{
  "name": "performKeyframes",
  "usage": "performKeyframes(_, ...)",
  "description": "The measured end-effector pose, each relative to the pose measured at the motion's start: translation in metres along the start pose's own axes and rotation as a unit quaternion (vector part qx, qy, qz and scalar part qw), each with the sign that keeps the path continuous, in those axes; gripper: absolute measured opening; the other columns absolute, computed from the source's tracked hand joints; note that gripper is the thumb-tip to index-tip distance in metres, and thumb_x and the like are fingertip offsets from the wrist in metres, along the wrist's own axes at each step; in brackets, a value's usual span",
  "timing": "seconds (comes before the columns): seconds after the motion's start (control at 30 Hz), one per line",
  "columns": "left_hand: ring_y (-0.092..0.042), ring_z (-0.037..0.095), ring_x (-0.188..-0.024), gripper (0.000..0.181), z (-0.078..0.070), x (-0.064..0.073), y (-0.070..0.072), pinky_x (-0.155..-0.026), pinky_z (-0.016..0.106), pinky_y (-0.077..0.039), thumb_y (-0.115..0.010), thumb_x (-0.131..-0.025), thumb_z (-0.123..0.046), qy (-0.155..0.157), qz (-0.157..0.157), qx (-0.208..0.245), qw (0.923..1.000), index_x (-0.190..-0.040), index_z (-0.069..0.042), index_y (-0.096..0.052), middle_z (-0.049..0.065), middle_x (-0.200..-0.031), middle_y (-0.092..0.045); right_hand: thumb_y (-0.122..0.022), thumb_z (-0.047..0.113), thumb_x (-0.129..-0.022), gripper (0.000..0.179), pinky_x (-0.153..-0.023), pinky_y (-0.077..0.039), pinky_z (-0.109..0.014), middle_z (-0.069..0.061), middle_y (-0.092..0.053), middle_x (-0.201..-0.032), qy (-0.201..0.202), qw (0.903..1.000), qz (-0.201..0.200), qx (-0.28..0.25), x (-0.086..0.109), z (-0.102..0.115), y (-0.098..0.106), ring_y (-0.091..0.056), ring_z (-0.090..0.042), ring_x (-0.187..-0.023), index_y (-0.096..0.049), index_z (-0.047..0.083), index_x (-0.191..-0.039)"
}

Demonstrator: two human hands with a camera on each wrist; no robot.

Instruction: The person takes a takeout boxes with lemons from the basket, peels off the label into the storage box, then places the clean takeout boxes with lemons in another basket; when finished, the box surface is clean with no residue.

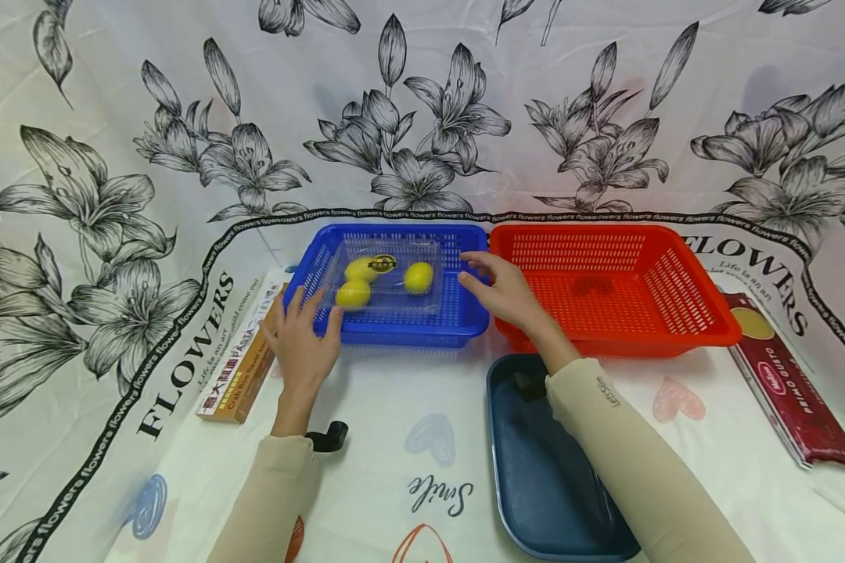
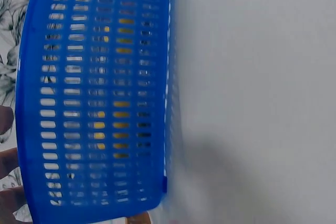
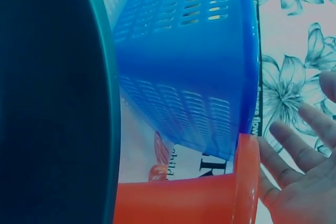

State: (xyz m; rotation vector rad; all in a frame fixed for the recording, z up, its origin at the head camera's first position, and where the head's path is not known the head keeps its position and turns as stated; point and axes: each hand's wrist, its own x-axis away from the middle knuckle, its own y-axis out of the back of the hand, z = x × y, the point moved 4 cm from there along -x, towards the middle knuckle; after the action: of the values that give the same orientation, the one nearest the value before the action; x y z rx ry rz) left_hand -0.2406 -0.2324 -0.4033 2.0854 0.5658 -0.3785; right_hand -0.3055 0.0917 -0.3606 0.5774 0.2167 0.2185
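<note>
A blue plastic basket point(image 1: 394, 338) stands at the back of the table. In it lies a clear lidded plastic box point(image 1: 394, 301) with a dark round label, and three yellow lemons point(image 1: 418, 277) show through it. My left hand point(image 1: 304, 344) is at the basket's front left corner, fingers spread and holding nothing. Over the basket's right rim reaches my right hand point(image 1: 505, 291), thumb and fingers apart with nothing between them. The left wrist view shows the basket's slotted side point(image 2: 100, 98) close up; in the right wrist view the spread right hand point(image 3: 310, 166) appears beyond the basket rims.
A red basket point(image 1: 605, 344) adjoins the blue one on the right. The dark blue tray point(image 1: 549, 485) lies below my right forearm. To the left is a pasta box point(image 1: 242, 360); at far right lies a dark red packet point(image 1: 796, 391). A flower-printed cloth point(image 1: 422, 117) rises behind.
</note>
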Motion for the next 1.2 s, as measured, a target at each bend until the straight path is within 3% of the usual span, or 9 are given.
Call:
performKeyframes(0.8,-0.004,0.049,-0.157,0.061,0.025,0.004,-0.002,-0.119,0.074,0.002,-0.056,-0.099,-0.049,0.057,-0.015,0.017,0.9981,-0.146,-0.011,-0.055,0.015,-0.164,-0.036,-0.066,0.027,-0.099,0.052,-0.108,-0.049,-0.055,-0.019,-0.056,-0.147,0.036,0.9984,0.021,0.039,-0.029,0.005,-0.017,-0.054,-0.04,-0.134,-0.053,0.013,-0.147)
performKeyframes(1.2,-0.009,0.045,-0.157,0.067,0.033,0.003,0.001,-0.121,0.071,-0.002,-0.058,-0.098,-0.051,0.072,-0.025,0.038,0.9964,-0.15,-0.009,-0.05,0.009,-0.165,-0.036,-0.068,0.025,-0.098,0.053,-0.103,-0.054,-0.052,-0.017,-0.055,-0.15,-0.002,0.9988,0.047,0.01,-0.043,0.006,-0.027,-0.057,-0.038,-0.131,-0.053,0.014,-0.147)
